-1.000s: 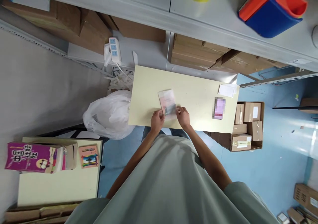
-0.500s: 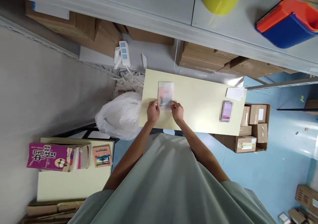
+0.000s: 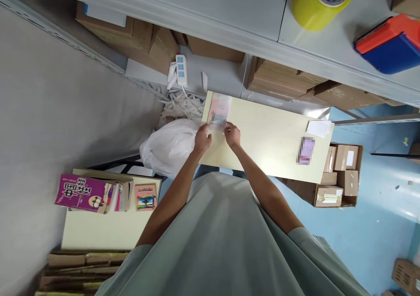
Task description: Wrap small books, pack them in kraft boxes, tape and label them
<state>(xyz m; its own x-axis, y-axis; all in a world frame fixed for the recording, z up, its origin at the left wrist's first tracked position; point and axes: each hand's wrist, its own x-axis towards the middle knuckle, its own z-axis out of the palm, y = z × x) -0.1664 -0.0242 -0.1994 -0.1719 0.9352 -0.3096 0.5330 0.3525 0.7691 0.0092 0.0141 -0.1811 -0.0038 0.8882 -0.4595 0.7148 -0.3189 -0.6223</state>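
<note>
Between my two hands is a thin pinkish booklet point(image 3: 219, 108) in what looks like a clear plastic sleeve, somewhat blurred. My left hand point(image 3: 203, 139) pinches its near left corner, the fingers closed. At the near right corner, my right hand point(image 3: 232, 135) grips the sleeve between thumb and fingers. The booklet is over the left end of a pale yellow table point(image 3: 259, 134); whether it touches the top I cannot tell. On the table's right part lie a pixelated purple item point(image 3: 306, 151) and white cards point(image 3: 318, 128).
Left of the table bulges a white plastic bag point(image 3: 170, 147). A side table holds purple books point(image 3: 82, 193) and a pink booklet point(image 3: 145, 197). The shelf above carries yellow tape point(image 3: 305, 7) and a red-blue tape dispenser point(image 3: 390, 47). An open carton of boxes point(image 3: 344, 173) stands right.
The booklet has moved away from me toward the table's far left edge, and my hands still hold its near corners. The whole view has shifted a little.
</note>
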